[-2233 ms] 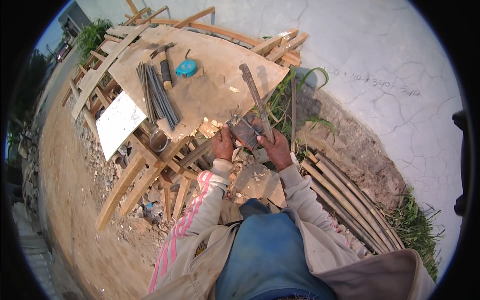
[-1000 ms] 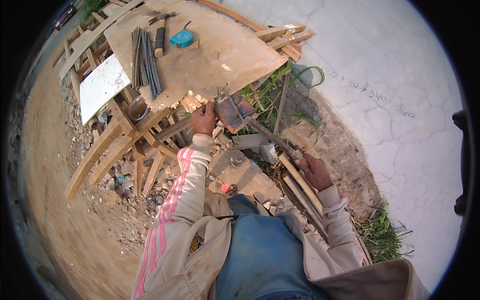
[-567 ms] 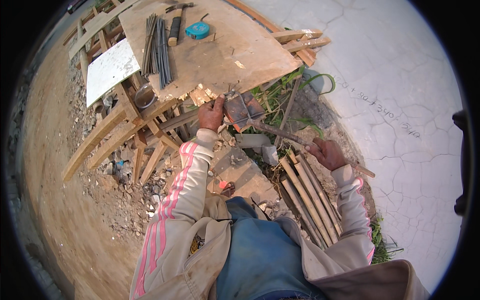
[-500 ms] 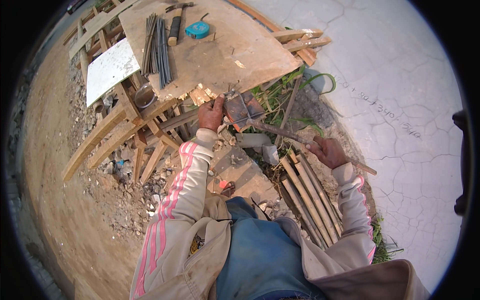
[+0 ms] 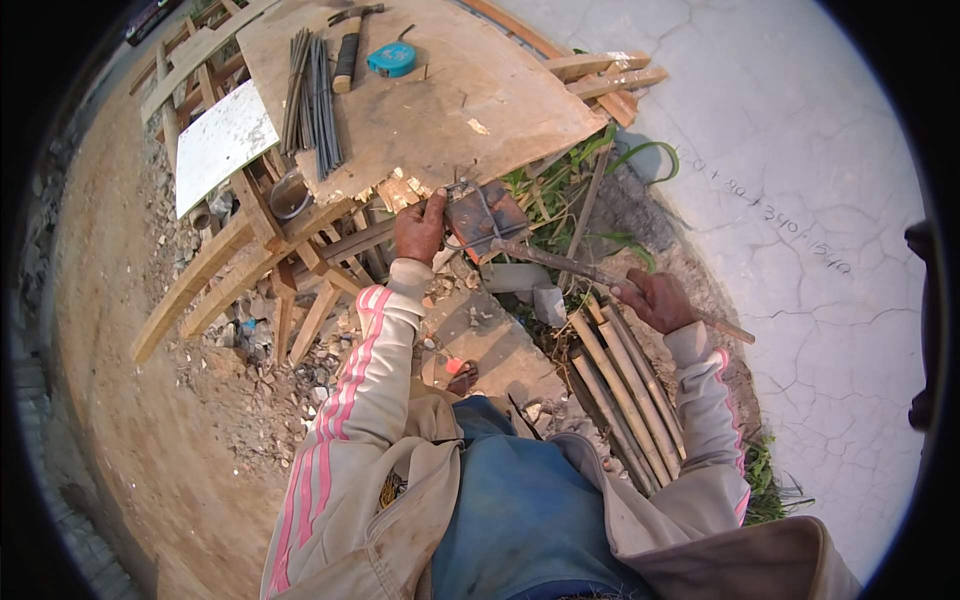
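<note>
My right hand (image 5: 655,302) is closed around a long rusty metal bar (image 5: 570,265), which slants up to the left. The bar's far end meets a thin bent steel rod (image 5: 487,212) over a reddish-brown block (image 5: 508,208) at the near edge of the plywood board (image 5: 470,100). My left hand (image 5: 418,230) grips the rod's left side next to that block, thumb pointing up. Its fingers partly hide the rod. On the board lie a bundle of cut steel rods (image 5: 318,110), a hammer (image 5: 347,55) and a blue tape measure (image 5: 391,60).
Wooden beams (image 5: 215,265) support the board on the left, beside a white panel (image 5: 225,145). Bamboo poles (image 5: 630,395) lie below my right hand. A cracked pale concrete surface (image 5: 800,300) fills the right. Rubble (image 5: 270,400) and green plants (image 5: 545,200) lie around.
Both hands keep their grips, and the bar and bent rod look almost unmoved. The view has shifted slightly.
</note>
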Available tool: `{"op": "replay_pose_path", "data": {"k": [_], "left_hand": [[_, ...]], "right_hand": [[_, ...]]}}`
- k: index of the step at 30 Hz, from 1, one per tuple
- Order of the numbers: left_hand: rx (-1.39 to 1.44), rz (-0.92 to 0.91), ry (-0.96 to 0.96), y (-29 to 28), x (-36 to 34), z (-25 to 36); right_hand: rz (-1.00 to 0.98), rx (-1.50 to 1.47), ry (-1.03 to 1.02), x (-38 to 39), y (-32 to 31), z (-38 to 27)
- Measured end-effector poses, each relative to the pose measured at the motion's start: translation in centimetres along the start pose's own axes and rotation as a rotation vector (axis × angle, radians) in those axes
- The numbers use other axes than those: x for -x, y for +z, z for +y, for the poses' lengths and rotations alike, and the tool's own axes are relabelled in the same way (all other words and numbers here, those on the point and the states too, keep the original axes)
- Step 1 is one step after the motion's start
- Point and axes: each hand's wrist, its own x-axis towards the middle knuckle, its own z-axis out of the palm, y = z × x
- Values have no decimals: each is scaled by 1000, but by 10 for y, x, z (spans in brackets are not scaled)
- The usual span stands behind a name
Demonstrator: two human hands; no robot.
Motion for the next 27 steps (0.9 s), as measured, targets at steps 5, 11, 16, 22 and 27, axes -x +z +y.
{"op": "replay_pose_path", "data": {"k": [5, 11, 16, 22, 27], "left_hand": [[-47, 27, 26, 0, 0, -1], [-74, 46, 14, 0, -2, -6], [-109, 47, 63, 0, -4, -9], [-59, 28, 85, 0, -6, -9], [-21, 8, 71, 0, -6, -13]], "right_hand": [[41, -51, 2, 5, 11, -2], [79, -84, 38, 10, 25, 0], [125, -58, 64, 14, 33, -3], [149, -48, 171, 27, 45, -18], [281, -192, 392, 73, 113, -99]]}}
